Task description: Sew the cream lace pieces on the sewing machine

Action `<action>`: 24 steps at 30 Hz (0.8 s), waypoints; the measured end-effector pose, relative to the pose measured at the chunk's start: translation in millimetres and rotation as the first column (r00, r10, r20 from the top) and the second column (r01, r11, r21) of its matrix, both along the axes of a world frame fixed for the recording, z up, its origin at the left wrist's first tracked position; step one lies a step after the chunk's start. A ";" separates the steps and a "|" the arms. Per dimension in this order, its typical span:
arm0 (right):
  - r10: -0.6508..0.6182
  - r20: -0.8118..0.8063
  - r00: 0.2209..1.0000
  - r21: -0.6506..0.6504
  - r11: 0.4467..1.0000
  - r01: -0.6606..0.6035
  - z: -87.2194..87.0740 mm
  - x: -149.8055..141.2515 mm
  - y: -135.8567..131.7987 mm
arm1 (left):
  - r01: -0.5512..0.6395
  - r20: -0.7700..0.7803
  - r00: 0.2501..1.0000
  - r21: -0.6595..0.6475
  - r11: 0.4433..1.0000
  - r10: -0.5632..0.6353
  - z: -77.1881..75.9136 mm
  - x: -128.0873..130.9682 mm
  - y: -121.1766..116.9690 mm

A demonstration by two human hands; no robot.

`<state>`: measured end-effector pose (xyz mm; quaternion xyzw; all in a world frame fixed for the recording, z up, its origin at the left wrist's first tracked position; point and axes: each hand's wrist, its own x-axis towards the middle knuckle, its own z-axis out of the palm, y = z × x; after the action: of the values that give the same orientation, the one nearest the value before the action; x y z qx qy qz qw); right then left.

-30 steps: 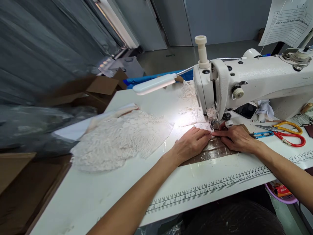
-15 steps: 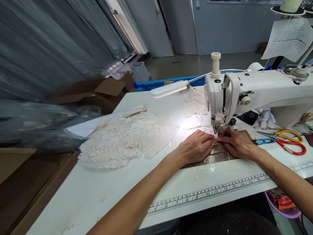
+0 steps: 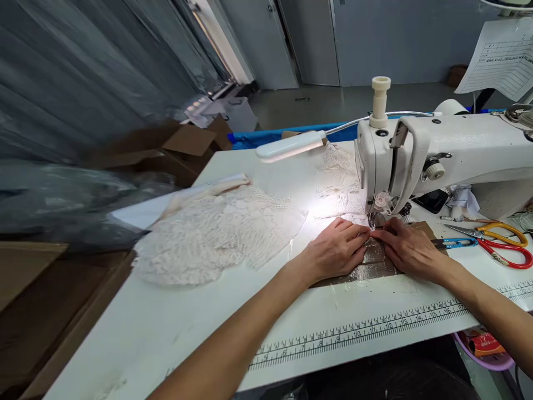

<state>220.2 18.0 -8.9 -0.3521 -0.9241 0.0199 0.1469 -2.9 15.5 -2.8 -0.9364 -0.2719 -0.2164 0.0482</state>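
Observation:
Close to the presser foot of a white sewing machine (image 3: 470, 144), my left hand (image 3: 336, 250) and my right hand (image 3: 410, 249) meet at their fingertips. Both pinch the near edge of a pale lace fabric (image 3: 339, 201), which runs back under the machine's head and is brightly lit. My fingers cover most of the gripped edge. Beneath my hands lies a brown, shiny taped sheet (image 3: 370, 271). A larger heap of cream lace (image 3: 220, 236) rests on the table, left of my left hand.
Right of my right hand lie blue thread snips (image 3: 460, 243) and red-and-yellow-handled scissors (image 3: 506, 250). A lamp (image 3: 291, 146) hangs over the table's back. A printed ruler (image 3: 358, 336) follows the front edge. Cardboard boxes (image 3: 191, 139) stand left; a purple basket (image 3: 493, 361) is below right.
The view has shifted slightly, so the machine and scissors appear further right. Both hands stay at the presser foot with little visible movement.

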 end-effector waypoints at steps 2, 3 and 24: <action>-0.011 0.028 1.000 0.024 1.000 0.010 -1.1 -0.9 -1.2 | -0.008 -0.012 1.000 -0.024 1.000 0.007 0.0 -0.5 0.1; -0.015 0.040 0.999 0.032 0.999 0.014 -1.1 -1.1 -2.0 | -0.008 -0.011 1.000 -0.029 1.000 0.008 0.1 -0.6 0.1; -0.256 -0.208 0.944 -0.600 0.796 0.084 19.8 12.6 23.6 | -0.129 -0.063 0.991 -0.161 0.978 0.120 0.0 -2.5 6.7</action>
<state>232.8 41.5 10.9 -0.4560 -0.8071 0.3383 0.1617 -5.4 22.1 -2.8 -0.9237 -0.3458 -0.1646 -0.0087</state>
